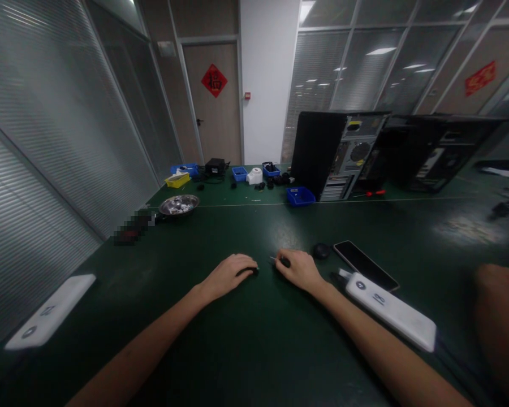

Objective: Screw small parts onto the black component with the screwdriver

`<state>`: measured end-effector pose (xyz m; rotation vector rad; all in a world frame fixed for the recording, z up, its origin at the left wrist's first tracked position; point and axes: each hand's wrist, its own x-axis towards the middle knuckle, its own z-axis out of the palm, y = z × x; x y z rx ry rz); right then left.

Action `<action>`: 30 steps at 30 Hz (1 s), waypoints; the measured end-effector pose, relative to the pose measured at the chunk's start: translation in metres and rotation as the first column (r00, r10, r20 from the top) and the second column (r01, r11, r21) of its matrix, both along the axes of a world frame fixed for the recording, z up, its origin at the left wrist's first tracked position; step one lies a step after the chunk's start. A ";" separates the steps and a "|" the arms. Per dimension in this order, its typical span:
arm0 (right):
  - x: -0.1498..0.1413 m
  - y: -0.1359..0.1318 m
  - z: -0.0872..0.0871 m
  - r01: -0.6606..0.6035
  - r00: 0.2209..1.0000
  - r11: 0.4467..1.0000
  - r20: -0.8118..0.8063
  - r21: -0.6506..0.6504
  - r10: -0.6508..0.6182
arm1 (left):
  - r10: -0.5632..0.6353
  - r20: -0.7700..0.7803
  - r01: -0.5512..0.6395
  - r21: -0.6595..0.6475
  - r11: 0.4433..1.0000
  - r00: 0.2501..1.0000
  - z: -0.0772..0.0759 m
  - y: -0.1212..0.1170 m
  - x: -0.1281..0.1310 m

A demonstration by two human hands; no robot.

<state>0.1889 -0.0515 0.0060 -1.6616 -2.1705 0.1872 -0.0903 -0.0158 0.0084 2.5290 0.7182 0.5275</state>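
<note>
My left hand (231, 269) rests low over the green table (254, 339), fingers curled round a small black part (251, 271) that is mostly hidden. Just across from it, my right hand (299, 268) is closed on a small tool with a dark handle (285, 262) and a thin metal shaft (272, 258), which looks like a screwdriver. The shaft points left, towards my left hand, with a gap between them. Beside my right hand lies a round black object (321, 251). A phone (365, 264) and a long white device (390, 311) with a cable lie further right.
A metal dish (179, 204) of small parts stands at left, near a second white device (51, 311). Along the back are a yellow bin (177, 180), blue bins (300, 196) and a computer tower (343, 155). Another person's blurred arm (500, 322) is at far right.
</note>
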 end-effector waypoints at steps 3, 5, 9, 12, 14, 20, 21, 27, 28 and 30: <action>0.001 0.000 0.000 0.001 1.000 1.000 -0.004 -0.003 -0.001 | 0.049 -0.046 -0.045 0.070 0.997 0.998 -0.002 0.006 -0.007; 0.002 0.000 0.001 0.001 1.000 1.000 -0.006 -0.009 -0.001 | 0.150 -0.100 -0.136 0.131 0.982 0.984 -0.003 0.018 -0.023; 0.002 -0.001 0.003 0.001 1.000 1.000 -0.011 -0.021 -0.001 | 0.442 -0.132 -0.410 0.216 0.886 0.887 -0.003 0.052 -0.098; 0.002 -0.001 0.004 -0.005 1.000 0.999 -0.018 -0.033 0.004 | 0.713 -0.124 -0.665 0.278 0.693 0.690 -0.002 0.072 -0.176; 0.002 -0.001 0.005 -0.007 1.000 0.999 -0.021 -0.039 0.007 | 0.838 -0.118 -0.784 0.305 0.541 0.532 -0.003 0.078 -0.223; 0.002 -0.001 0.004 -0.015 1.000 0.999 -0.012 -0.044 0.015 | 0.937 -0.131 -0.890 0.294 0.349 0.324 -0.019 0.089 -0.280; 0.002 -0.001 0.004 -0.015 1.000 0.999 -0.010 -0.042 0.014 | 0.941 -0.124 -0.896 0.289 0.337 0.314 -0.021 0.092 -0.281; 0.003 -0.001 0.004 -0.025 1.000 0.999 -0.011 -0.029 0.025 | 0.965 -0.029 -0.921 0.294 0.257 0.260 -0.027 0.096 -0.285; 0.003 -0.001 0.004 -0.028 1.000 0.999 -0.012 -0.028 0.027 | 0.965 -0.017 -0.918 0.304 0.254 0.261 -0.027 0.095 -0.286; 0.003 0.000 0.003 -0.030 0.999 0.999 -0.014 -0.027 0.030 | 0.962 -0.004 -0.908 0.329 0.259 0.273 -0.025 0.092 -0.286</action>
